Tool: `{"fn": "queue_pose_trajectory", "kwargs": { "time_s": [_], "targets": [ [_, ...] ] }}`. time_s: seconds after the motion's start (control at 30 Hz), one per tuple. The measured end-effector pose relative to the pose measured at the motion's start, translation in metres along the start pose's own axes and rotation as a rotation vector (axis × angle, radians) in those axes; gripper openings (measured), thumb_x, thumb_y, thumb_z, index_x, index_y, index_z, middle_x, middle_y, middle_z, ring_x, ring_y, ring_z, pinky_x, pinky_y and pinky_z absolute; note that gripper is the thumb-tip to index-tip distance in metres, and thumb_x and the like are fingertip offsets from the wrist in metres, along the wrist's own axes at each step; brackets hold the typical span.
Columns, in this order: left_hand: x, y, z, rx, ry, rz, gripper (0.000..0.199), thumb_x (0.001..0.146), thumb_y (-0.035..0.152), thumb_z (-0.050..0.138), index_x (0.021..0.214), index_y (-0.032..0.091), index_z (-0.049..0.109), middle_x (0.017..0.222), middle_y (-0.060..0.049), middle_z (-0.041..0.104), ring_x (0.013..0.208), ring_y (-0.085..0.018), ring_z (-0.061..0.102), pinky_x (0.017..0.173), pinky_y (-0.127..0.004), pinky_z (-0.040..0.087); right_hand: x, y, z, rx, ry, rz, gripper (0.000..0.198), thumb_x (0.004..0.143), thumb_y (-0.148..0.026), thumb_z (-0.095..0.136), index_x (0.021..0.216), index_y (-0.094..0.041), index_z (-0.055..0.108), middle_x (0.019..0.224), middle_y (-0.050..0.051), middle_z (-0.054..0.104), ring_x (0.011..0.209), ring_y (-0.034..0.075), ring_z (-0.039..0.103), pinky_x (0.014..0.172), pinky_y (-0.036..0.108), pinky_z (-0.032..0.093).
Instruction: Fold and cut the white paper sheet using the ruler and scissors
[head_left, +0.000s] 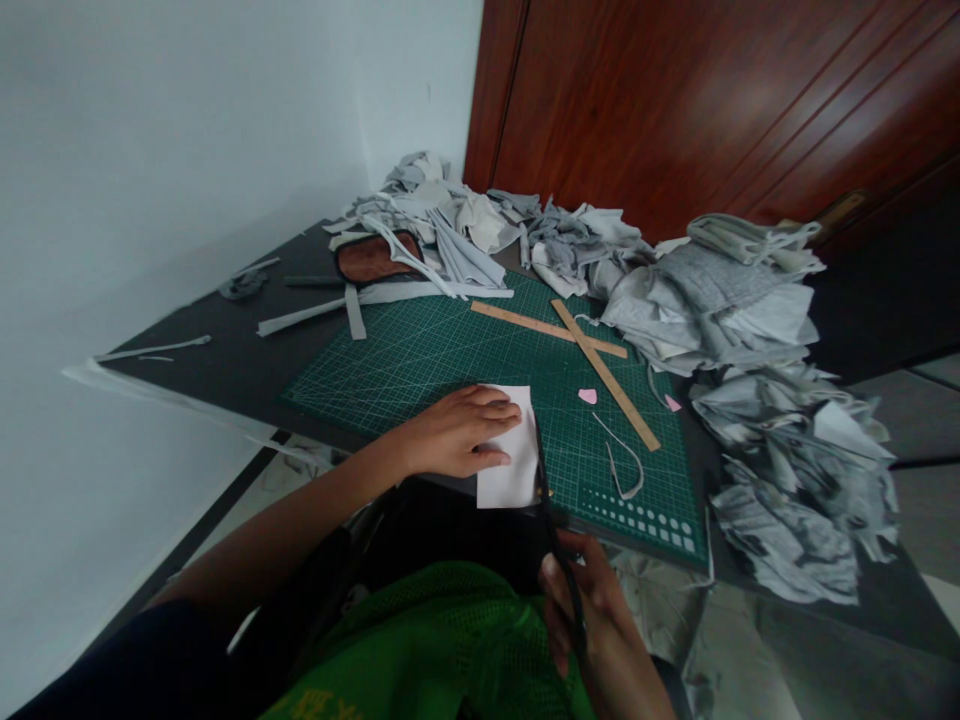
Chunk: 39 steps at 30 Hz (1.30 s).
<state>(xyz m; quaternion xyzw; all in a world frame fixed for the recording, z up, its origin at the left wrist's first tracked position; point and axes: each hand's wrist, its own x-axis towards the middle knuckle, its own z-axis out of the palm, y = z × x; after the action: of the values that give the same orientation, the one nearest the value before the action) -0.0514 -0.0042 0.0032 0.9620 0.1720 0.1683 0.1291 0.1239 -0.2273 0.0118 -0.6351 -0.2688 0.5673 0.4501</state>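
Observation:
My left hand (pixel 459 435) lies flat with its fingers stretched over a white rectangular piece (pixel 508 478), pressing it on the green cutting mat (pixel 420 350). Whether the piece is paper or cloth I cannot tell. Its lower end juts past the mat's near edge. In my right hand (pixel 604 620), below that edge, are black-handled scissors (pixel 547 520), fingers wrapped round the handles. The dark blades point away from me along the right side of the white piece. How far they are parted does not show.
Two wooden rulers (pixel 611 380) cross on the mat. Pink scraps (pixel 588 396) and a thin curled strip (pixel 634 490) lie right of the white piece. Grey and white cloth heaps (pixel 705 290) line the back and right. A brown, black-edged piece (pixel 375 257) rests at the back left.

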Motion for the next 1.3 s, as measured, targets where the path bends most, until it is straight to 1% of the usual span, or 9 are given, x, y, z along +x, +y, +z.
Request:
{"fn": "queue_pose_trajectory", "kwargs": {
  "time_s": [0.17,0.53,0.73,0.9,1.07,1.17,1.3],
  "targets": [
    [0.0,-0.001,0.001,0.004,0.002,0.013,0.049,0.097,0.045,0.065,0.137,0.018,0.059,0.141,-0.009,0.063,0.136,-0.029,0.049,0.115,-0.043,0.035,-0.002,-0.003,0.003,-0.013,0.012,0.001,0.06,0.083,-0.065,0.074,0.12,-0.022,0.052,0.059,-0.01,0.05,0.041,0.006,0.04,0.036,0.016,0.036],
    [0.0,-0.001,0.001,0.012,0.001,0.004,0.049,0.096,0.045,0.065,0.138,0.02,0.059,0.141,-0.009,0.063,0.137,-0.029,0.049,0.116,-0.042,0.034,-0.002,0.001,0.0,-0.031,0.02,-0.006,0.059,0.085,-0.064,0.073,0.122,-0.023,0.052,0.059,-0.009,0.052,0.042,0.007,0.042,0.037,0.018,0.037],
    [0.0,-0.001,0.001,0.015,-0.003,0.008,0.05,0.096,0.046,0.066,0.137,0.018,0.059,0.141,-0.008,0.063,0.136,-0.029,0.049,0.115,-0.042,0.034,-0.001,0.001,-0.002,-0.028,-0.012,-0.014,0.055,0.087,-0.063,0.072,0.119,-0.022,0.054,0.055,-0.01,0.049,0.041,0.007,0.041,0.038,0.018,0.036],
    [0.0,-0.001,0.0,0.005,0.001,0.01,0.049,0.096,0.046,0.065,0.137,0.02,0.059,0.141,-0.008,0.063,0.136,-0.028,0.049,0.115,-0.04,0.033,0.002,0.006,-0.006,-0.039,-0.043,-0.004,0.06,0.085,-0.066,0.072,0.12,-0.022,0.052,0.055,-0.01,0.051,0.039,0.008,0.04,0.035,0.018,0.037],
    [0.0,-0.001,0.0,-0.002,0.011,0.008,0.05,0.095,0.045,0.066,0.138,0.02,0.059,0.139,-0.008,0.064,0.135,-0.028,0.049,0.115,-0.041,0.034,0.001,0.008,-0.005,-0.046,-0.012,-0.026,0.054,0.089,-0.063,0.07,0.119,-0.022,0.052,0.051,-0.01,0.05,0.038,0.007,0.041,0.036,0.017,0.036],
    [0.0,-0.001,-0.001,-0.008,0.012,0.009,0.049,0.095,0.045,0.066,0.137,0.021,0.059,0.139,-0.008,0.064,0.135,-0.027,0.05,0.115,-0.041,0.034,0.003,0.009,-0.006,-0.033,-0.029,-0.02,0.057,0.086,-0.064,0.072,0.119,-0.023,0.051,0.054,-0.01,0.051,0.038,0.007,0.04,0.035,0.017,0.037],
    [0.0,-0.002,0.0,-0.009,0.006,0.008,0.053,0.094,0.047,0.068,0.138,0.02,0.058,0.139,-0.008,0.064,0.136,-0.028,0.049,0.116,-0.04,0.034,0.004,0.008,-0.007,0.045,-0.011,0.005,0.056,0.084,-0.063,0.075,0.116,-0.024,0.051,0.064,-0.009,0.053,0.039,0.005,0.038,0.033,0.016,0.037]
  ]
}}
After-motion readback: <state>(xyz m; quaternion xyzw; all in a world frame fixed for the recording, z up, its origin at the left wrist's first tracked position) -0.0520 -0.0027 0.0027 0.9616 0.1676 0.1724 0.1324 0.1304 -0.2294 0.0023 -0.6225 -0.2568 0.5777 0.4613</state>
